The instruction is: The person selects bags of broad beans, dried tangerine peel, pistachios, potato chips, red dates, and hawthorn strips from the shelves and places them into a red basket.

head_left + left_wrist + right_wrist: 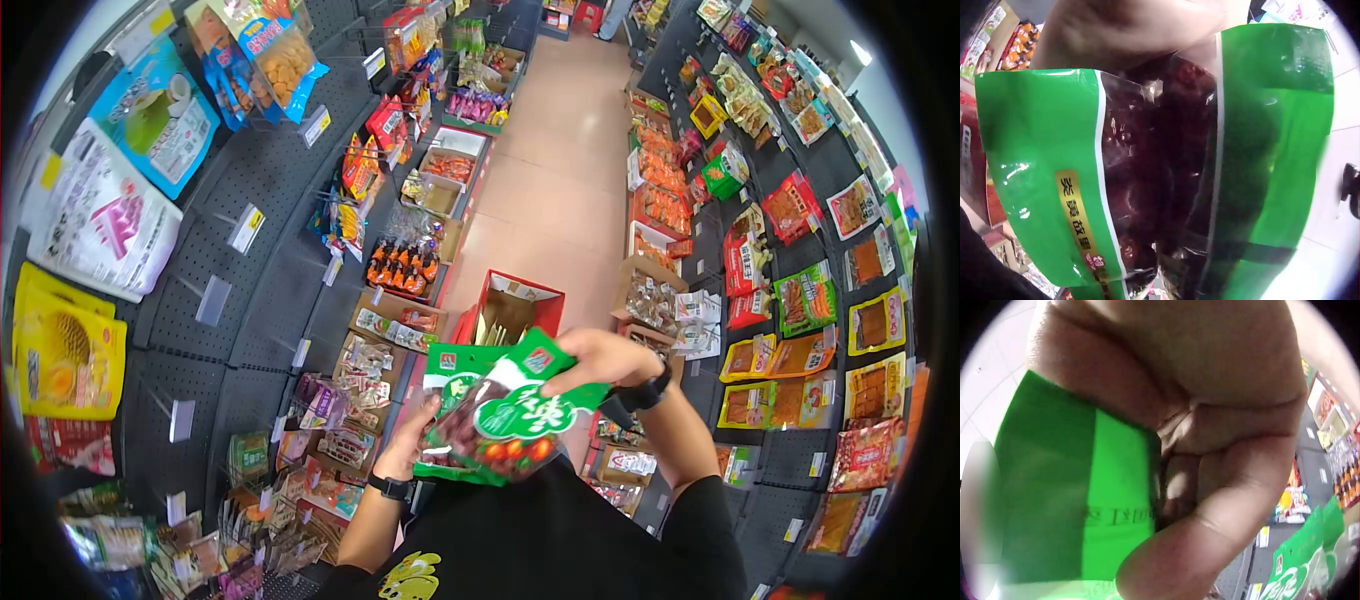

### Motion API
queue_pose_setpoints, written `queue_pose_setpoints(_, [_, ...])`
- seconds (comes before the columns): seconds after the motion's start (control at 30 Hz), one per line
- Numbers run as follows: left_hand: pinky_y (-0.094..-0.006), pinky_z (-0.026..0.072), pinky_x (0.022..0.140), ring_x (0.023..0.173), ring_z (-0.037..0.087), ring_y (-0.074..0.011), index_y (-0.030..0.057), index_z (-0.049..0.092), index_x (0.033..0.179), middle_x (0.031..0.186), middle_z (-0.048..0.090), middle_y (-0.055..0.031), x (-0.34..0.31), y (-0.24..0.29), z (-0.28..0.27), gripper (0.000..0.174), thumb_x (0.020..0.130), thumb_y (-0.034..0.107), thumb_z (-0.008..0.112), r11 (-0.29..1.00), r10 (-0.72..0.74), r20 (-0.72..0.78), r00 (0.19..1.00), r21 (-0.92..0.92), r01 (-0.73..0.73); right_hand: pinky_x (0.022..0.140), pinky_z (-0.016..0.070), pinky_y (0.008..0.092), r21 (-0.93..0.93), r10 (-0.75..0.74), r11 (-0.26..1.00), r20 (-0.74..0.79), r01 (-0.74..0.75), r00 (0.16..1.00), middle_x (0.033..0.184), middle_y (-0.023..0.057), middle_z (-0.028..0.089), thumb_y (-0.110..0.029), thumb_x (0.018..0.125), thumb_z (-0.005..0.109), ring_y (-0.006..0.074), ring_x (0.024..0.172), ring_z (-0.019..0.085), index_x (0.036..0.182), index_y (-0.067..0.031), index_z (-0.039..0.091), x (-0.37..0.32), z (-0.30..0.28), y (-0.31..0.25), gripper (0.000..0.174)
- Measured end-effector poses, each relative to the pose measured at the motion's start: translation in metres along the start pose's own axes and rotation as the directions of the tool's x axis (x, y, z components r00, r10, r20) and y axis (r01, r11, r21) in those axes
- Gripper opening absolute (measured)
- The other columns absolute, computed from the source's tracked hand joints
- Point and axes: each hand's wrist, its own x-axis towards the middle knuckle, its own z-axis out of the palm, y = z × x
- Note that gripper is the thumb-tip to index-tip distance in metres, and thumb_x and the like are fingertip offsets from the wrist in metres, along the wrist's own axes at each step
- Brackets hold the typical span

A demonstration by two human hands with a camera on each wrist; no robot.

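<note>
Green-and-clear bags of red dates are held in front of the chest. My right hand (612, 360) grips the upper right corner of the front bag of red dates (520, 415), thumb across its face. Behind it and to the left, another bag of red dates (455, 368) overlaps it, its left edge pinched by my left hand (408, 440). In the left wrist view, dark dates show through a clear panel between green sides (1035, 162). The right wrist view has the fingers curled over a green bag corner (1047, 487), with green bag tops (1304, 550) farther off.
Below the bags, a red open-topped box (515, 290) stands on the aisle floor. Shelves with hanging snack packs (80, 345) line the left, and more packs (805, 300) line the right. Low display boxes (405, 265) run along the aisle's sides.
</note>
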Motion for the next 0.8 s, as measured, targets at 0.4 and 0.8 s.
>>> queue_pose_setpoints(0.4, [-0.0199,0.0518,0.065,0.096,0.068,-0.0061,0.0135,0.055,0.136,0.114,0.071,-0.0015,0.039,0.054,-0.075,0.059,0.094,0.054,0.063,0.997,-0.019,-0.356,0.934,0.066,0.045,0.068,0.0525,0.0376,-0.518,-0.088,0.807,-0.579,-0.283,0.811,0.082,0.0139,0.071,-0.015,0.086,0.074,0.0232,0.071,0.066,0.109,-0.005,0.072,0.052,-0.108,0.082,0.025])
queue_pose_setpoints(0.8, [-0.034,0.0481,0.103,0.121,0.061,-0.0201,-0.0001,0.045,0.145,0.136,0.06,-0.0124,0.056,0.028,-0.051,0.064,0.1,0.044,0.059,0.995,-0.028,-0.411,0.911,-0.095,-0.013,0.074,0.0529,0.0531,-0.82,-0.123,0.494,-0.394,-0.288,0.911,0.082,0.0226,0.068,-0.004,0.08,0.059,0.0426,0.083,0.067,0.086,-0.0044,0.066,0.176,-0.135,0.27,0.008])
